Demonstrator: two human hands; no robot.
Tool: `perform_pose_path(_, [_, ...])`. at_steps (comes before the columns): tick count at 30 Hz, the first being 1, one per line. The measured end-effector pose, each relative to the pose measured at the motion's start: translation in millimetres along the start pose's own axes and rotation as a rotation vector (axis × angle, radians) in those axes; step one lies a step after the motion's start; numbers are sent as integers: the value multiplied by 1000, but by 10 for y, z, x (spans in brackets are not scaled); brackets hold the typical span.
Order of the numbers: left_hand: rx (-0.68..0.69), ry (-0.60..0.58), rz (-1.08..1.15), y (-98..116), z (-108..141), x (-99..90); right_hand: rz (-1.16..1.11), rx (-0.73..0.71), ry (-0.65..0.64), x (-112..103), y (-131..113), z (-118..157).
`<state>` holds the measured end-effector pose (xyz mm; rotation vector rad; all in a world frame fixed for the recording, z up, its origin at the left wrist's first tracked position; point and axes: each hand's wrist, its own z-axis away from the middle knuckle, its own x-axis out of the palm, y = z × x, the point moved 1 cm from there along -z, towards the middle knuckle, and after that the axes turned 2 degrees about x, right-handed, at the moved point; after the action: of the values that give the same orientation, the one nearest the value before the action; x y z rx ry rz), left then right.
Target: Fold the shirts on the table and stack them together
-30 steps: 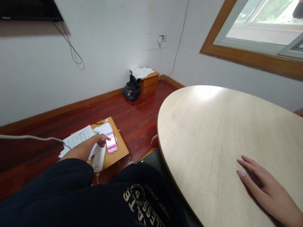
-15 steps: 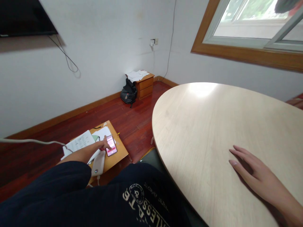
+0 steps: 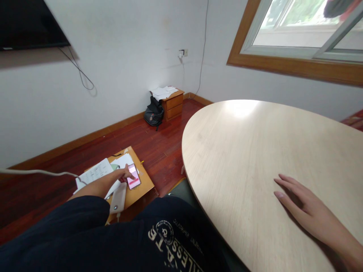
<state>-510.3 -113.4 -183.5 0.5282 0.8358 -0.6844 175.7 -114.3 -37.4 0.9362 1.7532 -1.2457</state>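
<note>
My left hand [image 3: 124, 173] reaches down to a phone [image 3: 135, 183] with a lit pinkish screen, which appears to lie flat on a small wooden table [image 3: 144, 185]. The thumb extends over the screen and another finger points along the phone's left edge; the remaining fingers are hard to make out. A pale power bank [image 3: 119, 198] with a cable lies just below this hand. Papers [image 3: 95, 173] are spread beside my forearm. On the large round table [image 3: 235, 162], my right hand [image 3: 302, 204] rests palm down, fingers apart, holding nothing.
Against the far wall stands a small drawer cabinet [image 3: 174, 107] with papers on top, and a black bag [image 3: 154, 112] leans by it. A white cable [image 3: 42, 172] crosses at the left. A screen [image 3: 28, 26] hangs on the wall; a wood-framed window [image 3: 283, 62] is at the upper right.
The view has shifted slightly. The phone's screen shows a somewhat different picture, with a red strip near the thumb. Both hands stay about where they were.
</note>
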Motion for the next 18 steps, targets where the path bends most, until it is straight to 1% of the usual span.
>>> perform_pose_path(2, [-74, -5, 81, 34, -17, -135, -4, 7, 0, -2, -5, 2])
perform_pose_path(3, [-89, 9, 113, 66, -25, -227, -7, 9, 2, -5, -10, 3])
perform_pose_path(5, [-51, 81, 139, 162, -40, -468, -9, 11, 6, -9, -21, 4])
perform_pose_path(7, [16, 192, 162, 297, -46, -772, -8, 10, 10, -12, -29, 3])
perform_pose_path(9, [103, 349, 189, 475, -28, -1108, -6, 10, 13, -12, -32, 0])
perform_pose_path(11, [184, 513, 224, 708, 40, -1430, -4, 8, 15, -14, -35, -4])
perform_pose_path(12, [226, 574, 244, 851, 101, -1568, -4, 6, 15, -17, -39, -6])
perform_pose_path(13, [280, 648, 275, 1013, 186, -1685, -4, 5, 15, -20, -45, -9])
perform_pose_path(14, [405, 756, 359, 1197, 303, -1777, -4, 4, 13, -25, -52, -13])
perform_pose_path(15, [551, 827, 442, 1401, 449, -1832, -4, 3, 12, -31, -62, -16])
perform_pose_path(16, [696, 873, 520, 1622, 624, -1847, -5, 4, 11, -38, -72, -20])
perform_pose_path(17, [840, 880, 582, 1857, 825, -1820, -5, 7, 8, -45, -82, -23])
perform_pose_path(18, [979, 869, 620, 2103, 1051, -1750, -7, 12, 8, -52, -93, -27])
